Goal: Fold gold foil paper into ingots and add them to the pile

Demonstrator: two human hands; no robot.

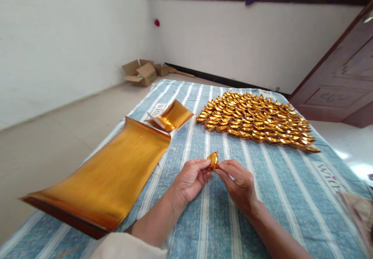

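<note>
Both hands meet over the striped cloth, pinching one small folded gold paper piece between their fingertips. My left hand grips its left side and my right hand its right side. A thick stack of gold foil sheets lies to the left of my left forearm, its near end curling up. Beyond it rests a smaller bent bundle of gold paper. Many finished gold folded ingots lie in tight rows on the far right of the cloth.
The blue and white striped cloth covers a low surface. Open cardboard boxes sit on the floor by the far wall. A dark wooden door stands at the right. A window ledge runs along the top.
</note>
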